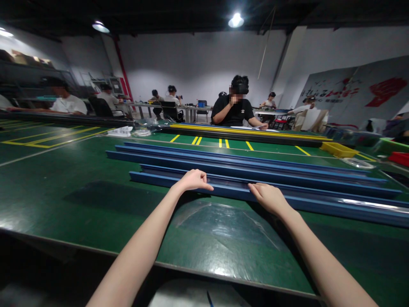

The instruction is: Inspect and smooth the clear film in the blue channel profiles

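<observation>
A long blue U-shaped channel lies across the green table in front of me, its near wall facing me. My left hand is closed on it left of the middle, thumb along the near wall and fingers curled over into the trough. Further right, my right hand grips the same channel's near edge, with its fingertips in the trough and its thumb hidden. Just behind lies a second blue channel, parallel to the first.
Clear plastic film lies on the green table between my forearms. Beyond the channels are black and yellow strips, a yellow tray and a white item. A person in black sits opposite; other people sit further back.
</observation>
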`<act>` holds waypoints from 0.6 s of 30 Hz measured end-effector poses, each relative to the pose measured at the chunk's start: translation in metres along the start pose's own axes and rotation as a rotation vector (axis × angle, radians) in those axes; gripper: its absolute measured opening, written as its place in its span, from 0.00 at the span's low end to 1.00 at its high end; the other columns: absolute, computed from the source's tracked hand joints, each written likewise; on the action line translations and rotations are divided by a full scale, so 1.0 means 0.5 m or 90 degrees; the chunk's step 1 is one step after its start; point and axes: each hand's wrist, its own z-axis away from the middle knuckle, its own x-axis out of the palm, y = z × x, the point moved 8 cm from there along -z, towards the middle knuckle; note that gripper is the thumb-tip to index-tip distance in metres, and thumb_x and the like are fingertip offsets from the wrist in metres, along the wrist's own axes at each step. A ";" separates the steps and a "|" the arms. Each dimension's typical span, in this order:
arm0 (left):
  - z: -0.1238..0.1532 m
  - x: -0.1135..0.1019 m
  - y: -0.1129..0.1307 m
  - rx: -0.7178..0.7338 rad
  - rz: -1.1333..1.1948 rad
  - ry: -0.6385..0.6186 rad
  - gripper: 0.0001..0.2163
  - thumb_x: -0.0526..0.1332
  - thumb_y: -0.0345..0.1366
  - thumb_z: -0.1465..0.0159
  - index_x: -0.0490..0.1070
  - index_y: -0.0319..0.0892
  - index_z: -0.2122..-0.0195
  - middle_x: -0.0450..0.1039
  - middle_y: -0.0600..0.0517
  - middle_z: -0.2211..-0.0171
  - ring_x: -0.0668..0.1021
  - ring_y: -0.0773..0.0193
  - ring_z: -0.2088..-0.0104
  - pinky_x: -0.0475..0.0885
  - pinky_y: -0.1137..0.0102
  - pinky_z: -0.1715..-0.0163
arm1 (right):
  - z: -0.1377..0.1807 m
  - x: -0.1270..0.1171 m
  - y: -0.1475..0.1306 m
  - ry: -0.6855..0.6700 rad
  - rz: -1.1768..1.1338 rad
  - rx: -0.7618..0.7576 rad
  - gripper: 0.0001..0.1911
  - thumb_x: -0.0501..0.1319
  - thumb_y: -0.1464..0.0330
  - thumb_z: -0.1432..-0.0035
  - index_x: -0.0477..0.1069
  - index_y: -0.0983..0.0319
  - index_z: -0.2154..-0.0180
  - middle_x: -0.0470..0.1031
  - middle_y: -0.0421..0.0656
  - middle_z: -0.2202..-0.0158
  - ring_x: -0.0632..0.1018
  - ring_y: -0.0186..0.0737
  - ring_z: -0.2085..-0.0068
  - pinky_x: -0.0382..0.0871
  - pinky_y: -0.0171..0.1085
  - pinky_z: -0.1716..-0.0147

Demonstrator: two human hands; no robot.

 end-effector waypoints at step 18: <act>0.021 -0.001 0.048 0.077 -0.308 0.047 0.16 0.57 0.51 0.48 0.70 0.43 0.73 0.72 0.50 0.70 0.74 0.59 0.66 0.63 0.73 0.72 | 0.001 -0.002 -0.002 -0.016 -0.004 0.002 0.27 0.35 0.58 0.40 0.69 0.59 0.70 0.74 0.43 0.67 0.73 0.39 0.64 0.57 0.33 0.71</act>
